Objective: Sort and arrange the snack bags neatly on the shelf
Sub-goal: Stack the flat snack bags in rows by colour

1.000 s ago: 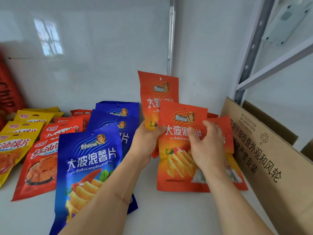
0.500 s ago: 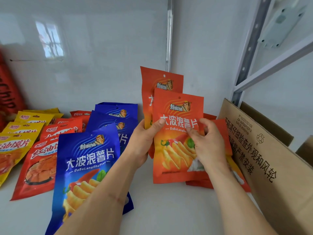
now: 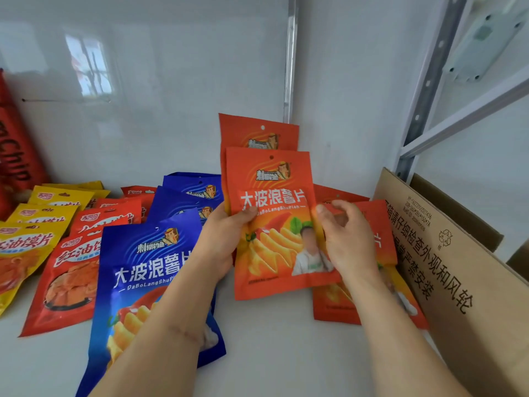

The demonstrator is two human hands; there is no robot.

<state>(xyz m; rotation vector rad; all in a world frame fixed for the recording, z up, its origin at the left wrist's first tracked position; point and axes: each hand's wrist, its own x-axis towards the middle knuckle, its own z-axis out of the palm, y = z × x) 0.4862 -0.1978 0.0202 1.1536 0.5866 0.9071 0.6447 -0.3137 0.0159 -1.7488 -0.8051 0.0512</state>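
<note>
The left hand [image 3: 221, 239] grips two glossy orange foil chip bags by their left edges, thumb pressed across the front one: the front orange bag [image 3: 272, 224] stands upright just above the white shelf surface [image 3: 272, 345], and a second orange bag [image 3: 257, 133] rises behind it, its top showing higher against the white back wall [image 3: 171, 96]. The right hand [image 3: 347, 239] sits at the front bag's right edge with fingers loosely curled, thumb and fingertips close to the foil; whether it actually pinches the bag cannot be told. Behind and below that hand more orange bags [image 3: 383, 247] lie in a loose pile on the shelf, just beside a brown cardboard box [image 3: 458, 282] printed with black characters. Left of the forearms, a large blue foil chip bag [image 3: 143, 282] lies flat in front, with two more blue bags [image 3: 186, 196] overlapping behind it. Further left sit a row of red snack bags [image 3: 65, 282], then yellow snack bags [image 3: 37, 219], and a tall dark red bag [image 3: 14, 156] at the frame's edge
</note>
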